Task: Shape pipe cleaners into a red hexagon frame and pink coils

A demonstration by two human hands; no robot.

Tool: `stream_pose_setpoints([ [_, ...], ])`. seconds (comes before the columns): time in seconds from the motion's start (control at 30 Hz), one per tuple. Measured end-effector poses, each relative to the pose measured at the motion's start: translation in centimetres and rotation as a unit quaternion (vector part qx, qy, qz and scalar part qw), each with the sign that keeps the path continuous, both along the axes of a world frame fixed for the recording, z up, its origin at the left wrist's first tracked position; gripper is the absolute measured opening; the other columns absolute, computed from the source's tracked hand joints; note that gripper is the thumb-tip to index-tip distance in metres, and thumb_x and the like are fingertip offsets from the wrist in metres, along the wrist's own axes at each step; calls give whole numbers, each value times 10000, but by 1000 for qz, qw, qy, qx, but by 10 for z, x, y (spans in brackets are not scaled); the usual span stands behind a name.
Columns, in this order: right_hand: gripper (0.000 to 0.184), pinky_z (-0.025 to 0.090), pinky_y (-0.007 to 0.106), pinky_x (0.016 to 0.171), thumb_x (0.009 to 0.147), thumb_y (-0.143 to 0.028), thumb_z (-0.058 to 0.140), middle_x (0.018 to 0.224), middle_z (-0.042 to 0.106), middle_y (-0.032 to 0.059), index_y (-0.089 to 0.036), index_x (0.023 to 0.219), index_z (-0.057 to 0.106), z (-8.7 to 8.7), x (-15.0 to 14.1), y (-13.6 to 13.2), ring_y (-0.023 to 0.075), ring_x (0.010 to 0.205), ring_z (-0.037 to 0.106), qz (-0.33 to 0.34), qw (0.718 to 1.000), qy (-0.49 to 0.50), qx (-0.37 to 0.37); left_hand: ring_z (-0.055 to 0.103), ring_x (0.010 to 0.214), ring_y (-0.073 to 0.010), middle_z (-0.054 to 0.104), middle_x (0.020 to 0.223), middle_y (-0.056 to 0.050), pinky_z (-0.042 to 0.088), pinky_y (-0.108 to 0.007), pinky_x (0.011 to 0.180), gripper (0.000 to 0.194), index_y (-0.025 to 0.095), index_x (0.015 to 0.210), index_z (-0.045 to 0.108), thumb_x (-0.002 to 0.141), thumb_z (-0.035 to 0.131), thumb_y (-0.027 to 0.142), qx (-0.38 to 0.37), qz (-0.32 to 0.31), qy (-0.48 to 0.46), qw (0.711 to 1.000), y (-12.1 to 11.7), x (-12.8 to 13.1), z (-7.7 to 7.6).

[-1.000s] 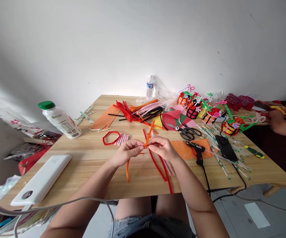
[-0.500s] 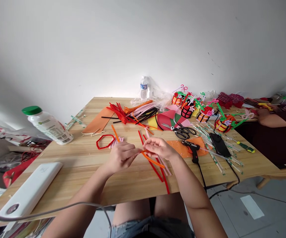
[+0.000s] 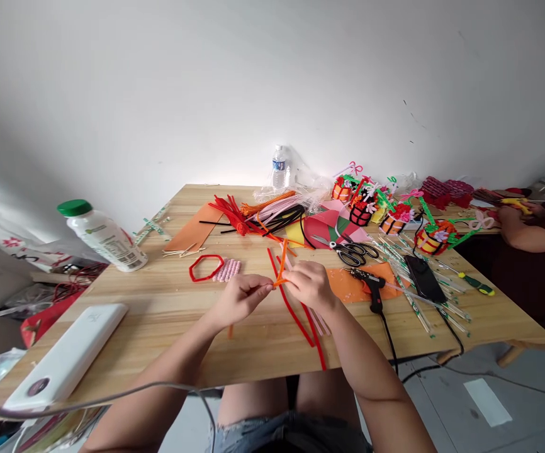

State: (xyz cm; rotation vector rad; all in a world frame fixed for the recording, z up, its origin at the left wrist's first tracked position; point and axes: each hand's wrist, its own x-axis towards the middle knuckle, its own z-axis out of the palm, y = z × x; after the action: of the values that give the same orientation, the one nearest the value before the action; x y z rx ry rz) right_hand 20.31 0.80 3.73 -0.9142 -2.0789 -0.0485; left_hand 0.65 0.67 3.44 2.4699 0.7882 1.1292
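Between my two hands, over the middle of the table, is an orange pipe cleaner (image 3: 282, 263). My left hand (image 3: 243, 297) pinches it with thumb and finger. My right hand (image 3: 311, 284) grips it close by, and one end sticks up beside those fingers. Another orange end hangs below my left wrist. Red pipe cleaners (image 3: 295, 313) and pale pink ones lie on the wood under and beside my right hand. A red pipe-cleaner hexagon (image 3: 206, 268) rests to the left, touching or close to a pink ribbed piece (image 3: 228, 270).
Right of my hands lie scissors (image 3: 352, 251), a glue gun (image 3: 371, 289) on orange felt, a phone (image 3: 424, 279) and a screwdriver (image 3: 476, 284). Flower baskets (image 3: 395, 219) stand behind. A white bottle (image 3: 105, 239) and power bank (image 3: 67, 355) are at left. A co-worker's arm (image 3: 520, 229) is far right.
The orange pipe cleaner has been bent: its right-hand part now points up instead of down to the right. Its left end has swung down below my left wrist. The view has shifted slightly.
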Motion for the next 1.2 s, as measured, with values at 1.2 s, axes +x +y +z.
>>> stream_pose_setpoints([
  [1.2, 159, 455, 308, 691, 828, -289, 607, 721, 616, 40, -177, 717, 631, -1, 1, 2, 161, 688, 558, 68, 972, 59, -217, 492, 508, -109, 574, 593, -7, 299, -242, 492, 143, 156, 889, 627, 831, 498, 135, 272, 74, 67, 957, 9, -5, -3],
])
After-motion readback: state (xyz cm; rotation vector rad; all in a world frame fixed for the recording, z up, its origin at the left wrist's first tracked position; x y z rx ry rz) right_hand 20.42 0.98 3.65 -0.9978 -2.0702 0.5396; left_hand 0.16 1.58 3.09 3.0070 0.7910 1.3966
